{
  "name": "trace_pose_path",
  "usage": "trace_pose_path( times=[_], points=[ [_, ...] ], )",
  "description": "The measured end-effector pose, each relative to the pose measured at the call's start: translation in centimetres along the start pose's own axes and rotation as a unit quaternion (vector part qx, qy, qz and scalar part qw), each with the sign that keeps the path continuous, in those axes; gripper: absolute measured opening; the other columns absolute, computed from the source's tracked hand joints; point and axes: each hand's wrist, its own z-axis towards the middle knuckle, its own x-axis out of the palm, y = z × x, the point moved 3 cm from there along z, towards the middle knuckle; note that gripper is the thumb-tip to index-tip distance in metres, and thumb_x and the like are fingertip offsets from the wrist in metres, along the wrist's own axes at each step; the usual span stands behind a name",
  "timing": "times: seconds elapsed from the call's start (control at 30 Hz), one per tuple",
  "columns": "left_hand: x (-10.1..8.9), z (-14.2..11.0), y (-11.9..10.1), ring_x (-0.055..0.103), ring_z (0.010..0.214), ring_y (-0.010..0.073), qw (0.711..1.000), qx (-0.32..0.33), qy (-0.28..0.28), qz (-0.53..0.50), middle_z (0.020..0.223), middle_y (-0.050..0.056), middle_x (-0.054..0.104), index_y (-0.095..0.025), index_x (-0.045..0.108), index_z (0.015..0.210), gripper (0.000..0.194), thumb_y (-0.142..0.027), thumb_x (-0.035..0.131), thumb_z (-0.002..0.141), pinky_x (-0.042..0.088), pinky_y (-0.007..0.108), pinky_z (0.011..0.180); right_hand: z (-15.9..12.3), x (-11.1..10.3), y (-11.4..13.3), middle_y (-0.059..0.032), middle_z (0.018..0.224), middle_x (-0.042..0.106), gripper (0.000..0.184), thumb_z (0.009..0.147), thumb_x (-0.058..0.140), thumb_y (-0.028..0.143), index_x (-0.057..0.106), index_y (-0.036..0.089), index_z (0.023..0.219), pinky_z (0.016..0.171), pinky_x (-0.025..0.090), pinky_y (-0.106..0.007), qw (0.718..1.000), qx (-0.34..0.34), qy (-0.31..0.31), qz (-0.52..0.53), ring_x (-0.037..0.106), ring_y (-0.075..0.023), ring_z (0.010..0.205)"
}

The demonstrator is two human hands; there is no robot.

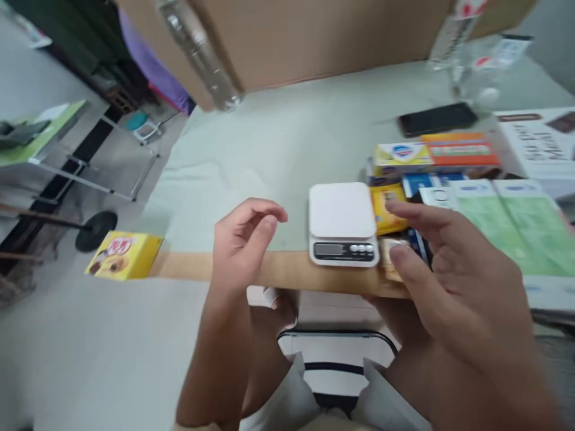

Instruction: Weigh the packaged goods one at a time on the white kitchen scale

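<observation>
A white kitchen scale [342,211] with a dark display panel sits at the table's front edge, its platform bare. To its left, my left hand [242,239] hovers with fingers curled and a gap between thumb and fingertips; nothing is in it. My right hand [462,275] is raised to the right of the scale, thumb and fingers apart, holding nothing. Behind and partly hidden by that hand lie a yellow packet [387,218], a small beige packet [392,269] and blue packs. A yellow box [123,256] rests at the table's front left corner.
Yellow and orange boxes [458,152] lie behind the packets, with green-and-white packs [516,221] farther right. A black phone [438,120], a white box [539,146] and clear bottles [202,57] stand or lie toward the back. A cardboard panel [332,36] borders the table.
</observation>
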Motion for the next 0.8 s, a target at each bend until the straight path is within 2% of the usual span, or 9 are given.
trace_pose_path(
  times=[0.07, 0.13, 0.23, 0.3, 0.43, 0.53, 0.6, 0.7, 0.8],
  points=[
    [-4.9, -2.4, 3.0, 0.068, 0.085, 0.0214, 0.991, -0.052, -0.114, -0.035, 0.083, 0.003, 0.074, -0.028, 0.073, 0.083, 0.015, -0.036, 0.067, 0.095, 0.057, 0.038, 0.083, -0.7, 3.7, 1.7, -0.0077, 0.134, 0.076, 0.033, 0.097, 0.065, 0.039, 0.068, 0.029, 0.128, 0.109, 0.059, -0.051, 0.995, -0.045, 0.074, -0.043, 0.072, -0.0312, 0.126],
    [-8.8, -4.2, 5.2, 0.066, 0.084, 0.0196, 0.965, -0.082, -0.244, -0.055, 0.081, 0.002, 0.07, -0.026, 0.067, 0.077, 0.019, -0.032, 0.064, 0.094, 0.055, 0.037, 0.087, -1.3, 7.5, 3.1, -0.0081, 0.128, 0.078, 0.028, 0.096, 0.064, 0.039, 0.069, 0.028, 0.121, 0.101, 0.063, -0.047, 0.98, -0.093, 0.146, -0.093, 0.075, -0.0305, 0.121],
    [-13.4, -5.9, 7.1, 0.064, 0.087, 0.0181, 0.894, -0.066, -0.435, -0.083, 0.083, 0.002, 0.064, -0.024, 0.061, 0.077, 0.018, -0.028, 0.056, 0.094, 0.051, 0.037, 0.095, -1.3, 13.6, 5.4, -0.0086, 0.123, 0.08, 0.026, 0.095, 0.062, 0.038, 0.07, 0.027, 0.117, 0.093, 0.065, -0.046, 0.956, -0.138, 0.226, -0.124, 0.078, -0.0299, 0.115],
    [-15.6, -6.6, 8.0, 0.064, 0.1, 0.0189, 0.851, -0.068, -0.51, -0.108, 0.093, 0.003, 0.063, -0.024, 0.06, 0.084, 0.016, -0.029, 0.051, 0.096, 0.048, 0.038, 0.103, -0.8, 18.3, 7.6, -0.0087, 0.122, 0.081, 0.027, 0.093, 0.063, 0.038, 0.071, 0.027, 0.117, 0.094, 0.065, -0.047, 0.944, -0.154, 0.267, -0.114, 0.078, -0.0298, 0.113],
    [-19.5, -8.1, 9.6, 0.052, 0.14, 0.0202, 0.801, -0.107, -0.578, -0.112, 0.127, 0.003, 0.063, -0.028, 0.057, 0.104, 0.015, -0.034, 0.043, 0.102, 0.039, 0.038, 0.12, 0.5, 29.5, 12.1, -0.0074, 0.128, 0.079, 0.033, 0.089, 0.064, 0.036, 0.072, 0.027, 0.12, 0.096, 0.064, -0.05, 0.917, -0.166, 0.355, -0.077, 0.075, -0.0298, 0.117],
    [-22.0, -9.3, 11.1, 0.047, 0.149, 0.0188, 0.752, -0.15, -0.623, -0.152, 0.143, 0.004, 0.056, -0.028, 0.05, 0.114, 0.016, -0.031, 0.043, 0.099, 0.042, 0.037, 0.121, 1.5, 37.8, 14.2, -0.0071, 0.134, 0.076, 0.038, 0.086, 0.064, 0.033, 0.071, 0.024, 0.123, 0.106, 0.059, -0.052, 0.903, -0.181, 0.39, -0.03, 0.071, -0.0297, 0.126],
    [-23.3, -9.8, 12.2, 0.048, 0.149, 0.0206, 0.731, -0.191, -0.628, -0.187, 0.147, 0.007, 0.054, -0.027, 0.046, 0.119, 0.023, -0.028, 0.049, 0.096, 0.044, 0.039, 0.121, 2.2, 42.4, 14.5, -0.0079, 0.138, 0.074, 0.04, 0.086, 0.066, 0.033, 0.069, 0.023, 0.125, 0.109, 0.057, -0.053, 0.901, -0.16, 0.404, -0.011, 0.07, -0.0297, 0.129],
    [-24.6, -10.6, 13.8, 0.041, 0.157, 0.0242, 0.718, -0.235, -0.635, -0.158, 0.159, 0.009, 0.044, -0.028, 0.042, 0.131, 0.04, -0.032, 0.056, 0.095, 0.042, 0.043, 0.125, 2.7, 47.3, 14.0, -0.0088, 0.142, 0.071, 0.038, 0.088, 0.067, 0.035, 0.068, 0.023, 0.125, 0.111, 0.055, -0.051, 0.901, -0.093, 0.422, -0.017, 0.07, -0.0283, 0.126],
    [-25.3, -11.1, 15.2, 0.041, 0.158, 0.027, 0.734, -0.263, -0.61, -0.14, 0.164, 0.009, 0.043, -0.03, 0.042, 0.139, 0.044, -0.04, 0.056, 0.098, 0.047, 0.042, 0.122, 2.2, 49.1, 13.8, -0.0073, 0.125, 0.078, 0.032, 0.094, 0.061, 0.038, 0.068, 0.023, 0.121, 0.105, 0.056, -0.05, 0.885, -0.094, 0.453, -0.046, 0.073, -0.0274, 0.112]
  ],
)
